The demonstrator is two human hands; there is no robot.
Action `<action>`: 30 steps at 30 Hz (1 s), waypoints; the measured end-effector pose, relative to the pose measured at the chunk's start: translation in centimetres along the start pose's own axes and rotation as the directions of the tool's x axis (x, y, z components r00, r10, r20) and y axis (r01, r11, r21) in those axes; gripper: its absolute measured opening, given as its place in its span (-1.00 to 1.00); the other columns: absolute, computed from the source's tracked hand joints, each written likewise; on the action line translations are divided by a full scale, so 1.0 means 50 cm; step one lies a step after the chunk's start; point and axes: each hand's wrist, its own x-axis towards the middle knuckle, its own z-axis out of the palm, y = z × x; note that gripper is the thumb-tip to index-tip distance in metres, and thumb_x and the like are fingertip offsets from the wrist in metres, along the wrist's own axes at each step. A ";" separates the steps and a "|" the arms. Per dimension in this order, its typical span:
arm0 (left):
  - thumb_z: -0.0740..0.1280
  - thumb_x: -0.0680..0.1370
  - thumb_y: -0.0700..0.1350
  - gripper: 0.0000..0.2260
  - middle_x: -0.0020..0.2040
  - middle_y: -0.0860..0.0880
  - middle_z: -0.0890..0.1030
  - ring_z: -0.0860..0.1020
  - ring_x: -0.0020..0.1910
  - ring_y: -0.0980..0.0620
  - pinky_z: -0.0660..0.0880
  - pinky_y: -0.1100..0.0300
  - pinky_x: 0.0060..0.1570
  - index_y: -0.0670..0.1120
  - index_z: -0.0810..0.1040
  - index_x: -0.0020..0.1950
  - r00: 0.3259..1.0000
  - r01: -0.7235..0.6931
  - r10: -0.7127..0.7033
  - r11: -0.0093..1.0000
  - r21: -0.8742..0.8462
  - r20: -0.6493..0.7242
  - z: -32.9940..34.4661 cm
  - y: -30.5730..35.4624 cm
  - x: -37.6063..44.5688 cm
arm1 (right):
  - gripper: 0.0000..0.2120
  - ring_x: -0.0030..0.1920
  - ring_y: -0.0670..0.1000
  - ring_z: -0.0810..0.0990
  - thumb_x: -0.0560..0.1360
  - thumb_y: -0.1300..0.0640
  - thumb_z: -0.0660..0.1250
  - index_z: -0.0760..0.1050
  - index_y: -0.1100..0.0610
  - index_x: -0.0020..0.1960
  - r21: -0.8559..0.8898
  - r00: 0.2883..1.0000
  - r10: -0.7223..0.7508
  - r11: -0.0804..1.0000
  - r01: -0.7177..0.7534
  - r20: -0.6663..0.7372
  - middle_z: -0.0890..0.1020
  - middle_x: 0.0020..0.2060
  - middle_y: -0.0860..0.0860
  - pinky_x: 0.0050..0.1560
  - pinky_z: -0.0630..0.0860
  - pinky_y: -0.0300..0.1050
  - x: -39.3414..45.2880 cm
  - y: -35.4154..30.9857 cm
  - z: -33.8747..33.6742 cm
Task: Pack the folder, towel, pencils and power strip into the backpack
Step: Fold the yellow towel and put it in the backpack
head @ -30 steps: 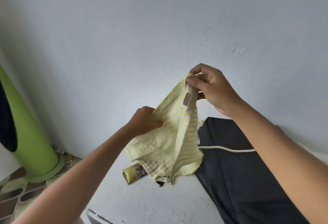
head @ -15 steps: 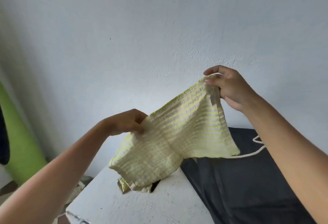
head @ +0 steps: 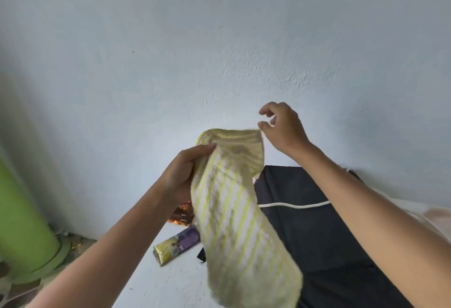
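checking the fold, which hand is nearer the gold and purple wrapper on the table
Left. The left hand grips the towel above and just behind the wrapper; the right hand hangs open higher up, off to the right.

Open air above, clutter low on my left

My yellow-striped cloth towel [head: 234, 210] hangs across the middle, screening part of the white tabletop [head: 156, 283]; a gold-and-purple foil packet [head: 177, 246] and a brown wrapper [head: 181, 213] lie left of it, the dark fabric backpack [head: 317, 234] right.
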 end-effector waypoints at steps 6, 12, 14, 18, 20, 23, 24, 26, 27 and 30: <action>0.21 0.50 -0.05 -0.68 -0.25 -0.09 0.67 0.67 -0.25 -0.02 0.61 0.20 -0.22 -0.16 0.70 -0.23 0.982 -0.155 0.124 0.959 -0.239 -0.140 -0.006 0.025 -0.025 | -0.57 -0.43 0.14 0.65 0.59 -0.15 0.16 0.49 0.23 -0.02 -0.060 0.667 0.343 0.911 -0.409 0.661 0.66 -0.34 0.19 -0.39 0.57 -0.14 -0.104 -0.027 0.013; 0.15 0.59 -0.05 -0.55 -0.42 -0.02 0.62 0.62 -0.41 0.03 0.57 0.27 -0.33 -0.11 0.66 -0.39 0.949 -0.248 0.188 0.941 -0.231 -0.252 0.001 0.029 -0.042 | -0.26 -0.21 0.26 0.68 0.46 -0.47 -0.06 0.25 0.05 0.39 0.018 0.238 0.221 0.695 -0.719 0.946 0.65 -0.11 0.36 -0.16 0.63 0.01 -0.189 0.002 0.052; 0.14 0.60 -0.06 -0.53 -0.46 -0.01 0.59 0.60 -0.46 0.04 0.55 0.29 -0.38 -0.09 0.64 -0.44 0.936 -0.280 0.214 0.934 -0.224 -0.279 0.004 0.033 -0.045 | -0.31 -0.10 0.29 0.66 0.47 -0.45 -0.02 0.18 -0.04 0.42 0.106 0.234 0.152 0.575 -0.811 0.960 0.63 -0.01 0.37 -0.04 0.60 0.12 -0.211 0.008 0.087; 0.11 0.61 -0.07 -0.50 -0.47 -0.01 0.58 0.58 -0.48 0.05 0.53 0.29 -0.41 -0.09 0.62 -0.45 0.926 -0.305 0.227 0.920 -0.245 -0.302 0.006 0.036 -0.046 | -0.48 -0.02 0.22 0.59 0.51 -0.34 0.13 0.28 -0.02 0.31 0.344 0.378 0.101 0.252 -0.904 0.920 0.60 0.02 0.23 0.04 0.54 0.18 -0.235 0.004 0.149; 0.09 0.62 -0.08 -0.47 -0.49 0.01 0.57 0.58 -0.50 0.07 0.52 0.31 -0.43 -0.08 0.61 -0.48 0.921 -0.314 0.232 0.918 -0.243 -0.313 0.005 0.033 -0.044 | -0.53 -0.01 0.13 0.55 0.48 -0.30 0.23 0.38 -0.01 0.23 0.446 0.475 0.153 0.186 -0.875 0.867 0.58 -0.01 0.12 0.06 0.52 0.14 -0.236 -0.002 0.169; 0.09 0.62 -0.08 -0.48 -0.47 0.01 0.58 0.59 -0.47 0.07 0.53 0.30 -0.41 -0.07 0.62 -0.47 0.908 -0.334 0.244 0.913 -0.234 -0.340 0.000 0.029 -0.040 | -0.54 0.19 0.03 0.50 0.40 -0.25 0.38 0.45 -0.09 0.22 0.529 0.573 0.202 0.235 -0.815 0.794 0.54 0.20 -0.03 0.05 0.49 0.02 -0.229 -0.005 0.185; 0.11 0.62 -0.07 -0.50 -0.45 0.00 0.59 0.60 -0.45 0.06 0.55 0.29 -0.39 -0.08 0.63 -0.45 0.905 -0.333 0.239 0.912 -0.238 -0.352 -0.003 0.028 -0.039 | -0.54 0.16 0.00 0.52 0.37 -0.20 0.40 0.47 -0.09 0.21 0.542 0.581 0.179 0.224 -0.810 0.794 0.54 0.20 -0.05 0.03 0.47 0.00 -0.227 -0.008 0.183; 0.13 0.61 -0.06 -0.53 -0.43 0.00 0.60 0.60 -0.43 0.05 0.56 0.27 -0.37 -0.08 0.63 -0.43 0.899 -0.331 0.227 0.912 -0.242 -0.374 -0.008 0.024 -0.036 | -0.67 -0.04 -0.05 0.56 0.36 -0.07 0.42 0.53 -0.02 0.10 0.569 0.587 0.089 0.164 -0.806 0.805 0.62 0.01 -0.05 -0.01 0.41 -0.04 -0.225 -0.008 0.184; 0.12 0.62 -0.07 -0.51 -0.45 0.01 0.58 0.59 -0.46 0.06 0.54 0.29 -0.39 -0.07 0.61 -0.45 0.896 -0.332 0.225 0.912 -0.241 -0.382 -0.008 0.020 -0.035 | -0.71 -0.06 -0.04 0.56 0.36 0.01 0.43 0.53 0.00 0.07 0.580 0.591 0.044 0.143 -0.802 0.806 0.62 -0.05 -0.04 -0.01 0.40 -0.05 -0.226 -0.006 0.186; 0.14 0.62 -0.07 -0.49 -0.51 0.04 0.53 0.55 -0.52 0.09 0.51 0.32 -0.45 -0.06 0.58 -0.51 0.892 -0.330 0.210 0.907 -0.261 -0.400 -0.010 0.010 -0.031 | -0.62 0.05 0.06 0.55 0.34 0.23 0.44 0.52 0.06 0.15 0.623 0.622 -0.031 0.054 -0.781 0.782 0.60 0.03 0.02 -0.05 0.50 -0.06 -0.223 -0.006 0.201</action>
